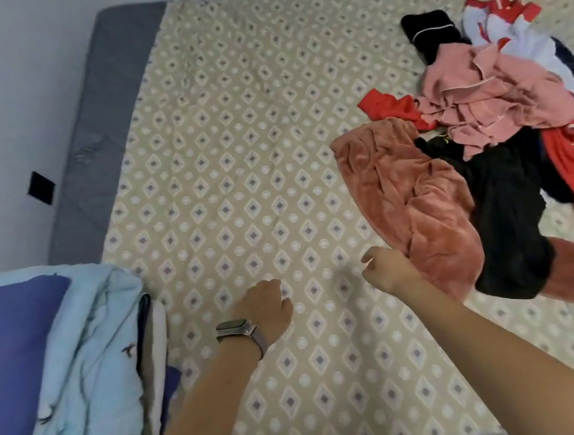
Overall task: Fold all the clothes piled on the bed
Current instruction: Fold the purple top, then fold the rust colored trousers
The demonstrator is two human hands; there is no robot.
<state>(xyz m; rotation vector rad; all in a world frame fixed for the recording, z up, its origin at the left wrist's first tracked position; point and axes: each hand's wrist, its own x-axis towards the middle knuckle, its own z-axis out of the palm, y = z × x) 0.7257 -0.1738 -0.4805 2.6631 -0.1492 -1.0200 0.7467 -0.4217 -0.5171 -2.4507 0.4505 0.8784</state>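
A loose pile of clothes lies at the right of the bed: a rust fleece garment, a black one, a pink one, red pieces and a white one. A stack of folded clothes, light blue and purple on top, sits at the bed's near left corner. My left hand, with a watch on the wrist, hovers over the bare sheet, fingers curled, holding nothing. My right hand is beside the rust garment's near edge, fingers loosely apart, holding nothing.
The patterned beige sheet covers the bed; a grey mattress edge runs along the left by the white wall. A small black square sits on that wall. Bare sheet spreads between the stack and the pile.
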